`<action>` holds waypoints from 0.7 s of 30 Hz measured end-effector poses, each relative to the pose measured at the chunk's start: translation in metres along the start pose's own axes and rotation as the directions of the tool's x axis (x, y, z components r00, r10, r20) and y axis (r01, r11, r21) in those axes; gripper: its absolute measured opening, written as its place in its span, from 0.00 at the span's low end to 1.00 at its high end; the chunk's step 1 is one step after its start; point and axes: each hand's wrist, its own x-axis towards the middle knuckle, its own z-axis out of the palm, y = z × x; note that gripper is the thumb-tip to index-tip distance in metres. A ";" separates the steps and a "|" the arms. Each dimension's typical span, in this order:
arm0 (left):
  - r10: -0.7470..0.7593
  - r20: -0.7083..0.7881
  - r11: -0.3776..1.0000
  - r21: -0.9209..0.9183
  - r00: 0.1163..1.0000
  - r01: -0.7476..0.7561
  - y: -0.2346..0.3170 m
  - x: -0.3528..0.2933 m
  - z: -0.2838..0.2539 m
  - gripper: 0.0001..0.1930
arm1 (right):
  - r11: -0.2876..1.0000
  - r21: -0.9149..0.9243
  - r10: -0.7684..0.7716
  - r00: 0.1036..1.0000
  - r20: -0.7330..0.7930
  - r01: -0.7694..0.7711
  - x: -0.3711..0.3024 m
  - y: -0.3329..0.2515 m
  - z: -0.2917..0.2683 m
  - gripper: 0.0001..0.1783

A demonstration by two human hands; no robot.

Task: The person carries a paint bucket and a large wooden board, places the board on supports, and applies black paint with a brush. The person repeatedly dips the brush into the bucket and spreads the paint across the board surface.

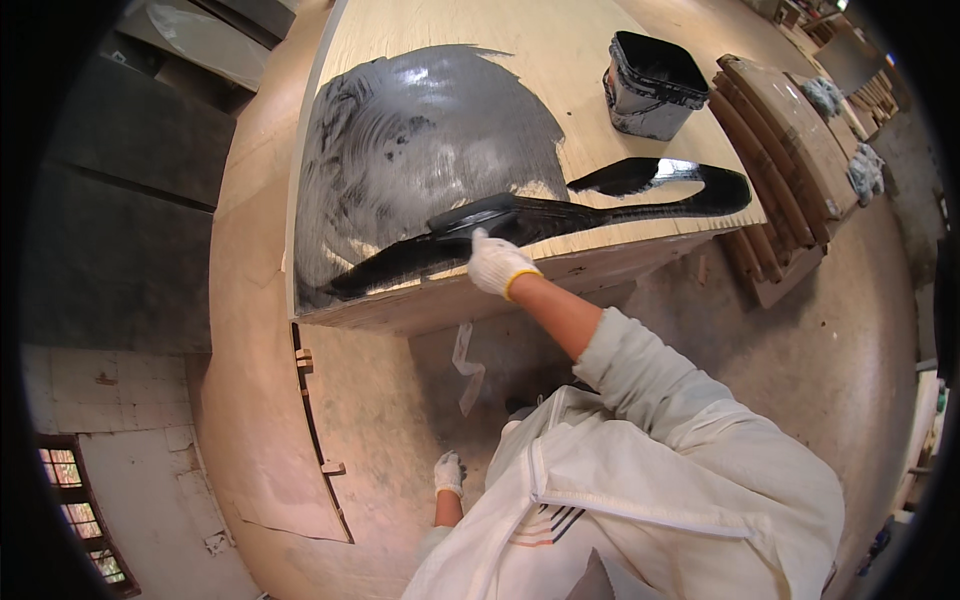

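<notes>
Right hand (500,262) clamped on the scraper (476,213), near edge of the board (560,55)! Left hand (449,473) hangs low, grip unclear. Black paint (450,130) covers the left, streaks right; far end's bare.

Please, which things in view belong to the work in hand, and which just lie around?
In use:
- right hand, holding a dark tool
- pale panel
- black coating on it
- smeared bucket

Apparently lying about:
- stacked brown boards
- pale twisted strip
</notes>
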 end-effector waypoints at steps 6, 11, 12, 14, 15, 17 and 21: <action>0.124 0.032 0.987 0.099 0.992 -0.127 -0.041 -0.020 0.045 0.18 | 0.994 -0.073 -0.075 0.997 0.032 0.077 -0.025 0.037 -0.035 0.29; 0.270 0.093 0.905 0.317 0.958 -0.285 -0.076 -0.019 0.080 0.16 | 0.987 -0.112 0.088 0.965 -0.249 -0.119 -0.047 0.185 -0.117 0.30; 0.252 0.098 0.901 0.339 0.963 -0.270 -0.085 -0.019 0.080 0.16 | 0.980 -0.114 0.123 0.952 -0.282 -0.160 -0.045 0.208 -0.135 0.31; 0.225 0.088 0.902 0.357 0.970 -0.241 -0.091 -0.028 0.073 0.17 | 0.972 -0.130 0.149 0.943 -0.298 -0.195 -0.051 0.223 -0.148 0.32; 0.210 0.088 0.907 0.354 0.974 -0.228 -0.091 -0.029 0.071 0.17 | 0.967 -0.162 0.145 0.948 -0.283 -0.196 -0.061 0.220 -0.147 0.33; 0.179 0.081 0.920 0.339 0.980 -0.196 -0.077 -0.035 0.063 0.17 | 0.957 -0.201 0.171 0.968 -0.184 -0.208 -0.089 0.198 -0.143 0.34; 0.069 0.082 0.962 0.259 0.994 -0.088 -0.010 -0.037 0.063 0.18 | 0.973 -0.148 0.155 0.977 -0.148 -0.176 -0.121 0.183 -0.103 0.33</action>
